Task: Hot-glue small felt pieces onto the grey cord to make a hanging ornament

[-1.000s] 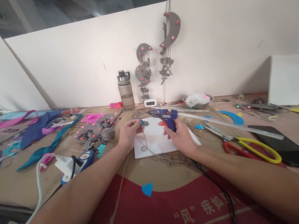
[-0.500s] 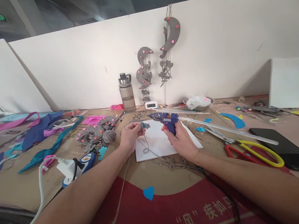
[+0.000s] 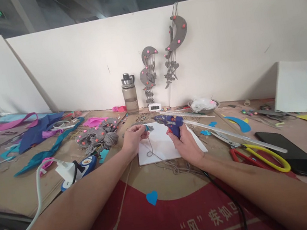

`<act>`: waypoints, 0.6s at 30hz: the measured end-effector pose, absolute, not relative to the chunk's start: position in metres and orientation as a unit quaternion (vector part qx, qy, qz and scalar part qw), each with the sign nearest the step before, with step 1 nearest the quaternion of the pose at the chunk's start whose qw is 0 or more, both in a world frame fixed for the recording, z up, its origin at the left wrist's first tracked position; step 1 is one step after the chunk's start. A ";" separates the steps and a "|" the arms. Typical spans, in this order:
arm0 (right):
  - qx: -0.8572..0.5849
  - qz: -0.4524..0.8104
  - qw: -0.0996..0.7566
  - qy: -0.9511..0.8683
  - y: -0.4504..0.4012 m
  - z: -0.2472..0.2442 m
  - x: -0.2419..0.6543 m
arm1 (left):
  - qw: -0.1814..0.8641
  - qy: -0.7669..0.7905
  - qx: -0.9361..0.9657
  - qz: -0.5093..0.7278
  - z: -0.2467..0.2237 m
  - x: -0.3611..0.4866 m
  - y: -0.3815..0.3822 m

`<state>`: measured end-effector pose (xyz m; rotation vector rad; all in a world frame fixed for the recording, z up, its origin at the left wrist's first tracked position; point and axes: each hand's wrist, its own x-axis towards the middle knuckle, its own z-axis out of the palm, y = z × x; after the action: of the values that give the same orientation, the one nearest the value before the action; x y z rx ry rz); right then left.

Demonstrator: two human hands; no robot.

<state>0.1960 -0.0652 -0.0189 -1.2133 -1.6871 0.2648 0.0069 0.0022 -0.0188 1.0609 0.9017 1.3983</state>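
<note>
My left hand (image 3: 134, 138) is closed in a pinch on a small teal piece (image 3: 146, 128), over the left edge of a white sheet (image 3: 161, 145). From that pinch a grey cord (image 3: 150, 147) hangs down and curls in front of the sheet. Small grey pieces (image 3: 150, 128) lie just beyond my fingertips. My right hand (image 3: 186, 144) is wrapped round a blue glue gun (image 3: 174, 121), its nozzle pointing left toward the teal piece but apart from it. A long clear glue stick (image 3: 233, 135) sticks out of the gun's back.
Scissors (image 3: 266, 157) and a black phone (image 3: 298, 157) lie right; a blue heart (image 3: 152, 198) lies in front. Behind stand a bottle (image 3: 130, 95) and small clock (image 3: 155, 107). Grey moon hangings (image 3: 181, 32) are on the white board. Left are a power strip (image 3: 87, 165) and felt strips (image 3: 38, 132).
Both hands keep nearly the same place and hold. The view has shifted very slightly.
</note>
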 end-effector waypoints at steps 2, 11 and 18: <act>-0.509 0.096 0.489 -0.702 -0.066 -0.018 0.196 | 0.551 0.381 0.450 0.590 -0.019 0.007 0.003; -0.525 0.055 0.467 -0.710 -0.065 -0.018 0.196 | 0.564 0.364 0.436 0.600 -0.021 0.006 0.007; -0.527 0.040 0.431 -0.732 -0.067 -0.020 0.195 | 0.573 0.363 0.423 0.601 -0.018 0.006 0.005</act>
<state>0.1949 -0.0672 -0.0202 -1.3135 -1.8253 0.0993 0.0056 0.0049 -0.0184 0.9915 0.8500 1.4081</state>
